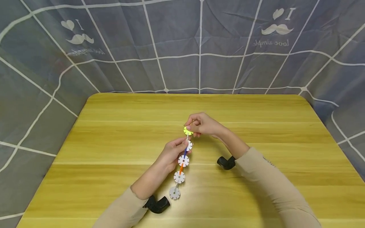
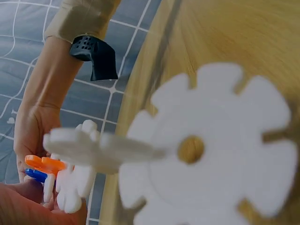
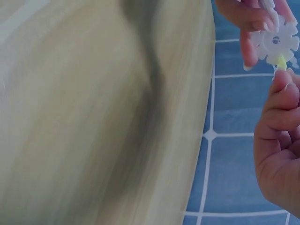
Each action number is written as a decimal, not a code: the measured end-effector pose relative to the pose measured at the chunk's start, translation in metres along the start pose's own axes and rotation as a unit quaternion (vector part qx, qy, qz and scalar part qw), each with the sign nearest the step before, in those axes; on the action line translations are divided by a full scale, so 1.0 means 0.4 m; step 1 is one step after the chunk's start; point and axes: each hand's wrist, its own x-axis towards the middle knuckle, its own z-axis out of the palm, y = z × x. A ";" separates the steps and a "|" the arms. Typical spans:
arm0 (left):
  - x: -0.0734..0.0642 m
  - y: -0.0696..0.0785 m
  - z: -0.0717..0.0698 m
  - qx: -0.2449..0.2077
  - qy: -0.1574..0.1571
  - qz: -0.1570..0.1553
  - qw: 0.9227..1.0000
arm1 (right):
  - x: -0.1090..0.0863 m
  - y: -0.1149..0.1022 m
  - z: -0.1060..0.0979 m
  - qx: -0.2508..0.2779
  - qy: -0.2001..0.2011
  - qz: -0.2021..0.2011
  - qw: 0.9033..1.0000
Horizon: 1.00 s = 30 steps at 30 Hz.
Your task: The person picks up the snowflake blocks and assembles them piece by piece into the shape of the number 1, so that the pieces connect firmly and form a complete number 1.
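A chain of slotted snowflake discs hangs from my hands, its flat and edge-on pieces alternating. My left hand [image 1: 173, 151] holds the chain near its upper end, thumb over a white disc [image 1: 189, 146]. At the top, my right hand [image 1: 204, 124] pinches a yellow disc [image 1: 187, 131] between thumb and fingers; it meets an edge-on white piece. Below the left fingers come a blue disc [image 1: 185, 153], a white disc [image 1: 183, 161] and an orange disc [image 1: 181, 168]. The lowest white disc [image 1: 174, 193] looms large in the left wrist view. In the right wrist view, yellow [image 3: 281, 61] shows at the fingertips.
A wooden table [image 1: 119, 142] lies beneath both hands. Grey curtains [image 1: 182, 72] with white grid lines stand behind it and at the sides. Black wrist mounts [image 1: 157, 205] project from both sleeves.
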 end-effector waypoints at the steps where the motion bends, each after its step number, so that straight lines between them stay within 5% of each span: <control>1: -0.002 0.000 -0.002 0.002 0.002 -0.003 1.000 | 0.000 0.000 0.004 -0.002 -0.002 -0.002 1.000; 13: -0.016 -0.005 -0.002 0.009 0.010 0.024 1.000 | -0.008 -0.016 0.021 0.001 -0.014 -0.016 1.000; 22: -0.010 0.001 0.005 0.004 0.012 0.025 1.000 | -0.013 -0.012 0.021 0.008 0.015 -0.006 1.000; 30: -0.006 0.004 0.010 0.015 0.025 0.063 0.998 | -0.016 -0.021 0.022 -0.024 0.042 -0.009 0.999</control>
